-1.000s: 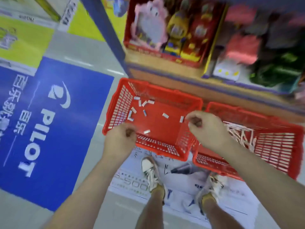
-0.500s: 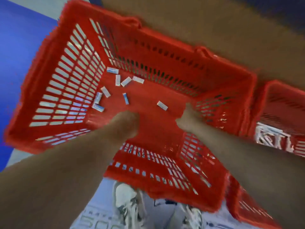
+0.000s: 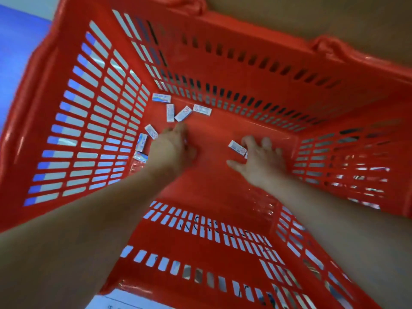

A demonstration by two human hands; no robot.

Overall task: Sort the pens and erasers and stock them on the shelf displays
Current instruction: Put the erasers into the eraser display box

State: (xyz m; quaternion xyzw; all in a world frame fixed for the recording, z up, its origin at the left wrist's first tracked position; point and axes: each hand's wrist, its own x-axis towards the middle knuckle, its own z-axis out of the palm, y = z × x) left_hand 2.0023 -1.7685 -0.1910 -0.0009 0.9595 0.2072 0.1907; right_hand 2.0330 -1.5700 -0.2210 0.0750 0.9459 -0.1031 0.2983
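Several erasers (image 3: 170,112) hug the basket's (image 3: 245,52) far-left corner. A lone eraser (image 3: 237,147) lies mid-floor, touching the splayed, released right hand (image 3: 260,159). I cannot tell the left hand's (image 3: 171,150) grip. Bare floor runs rightward.

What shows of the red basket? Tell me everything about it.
The red basket looks like glossy plastic: slotted walls, solid bottom, thick rim with two bumps on the far side. Small white erasers lie scattered on its bottom, mostly toward the far left corner. The left hand and right hand reach inside, the right spread over the bottom.
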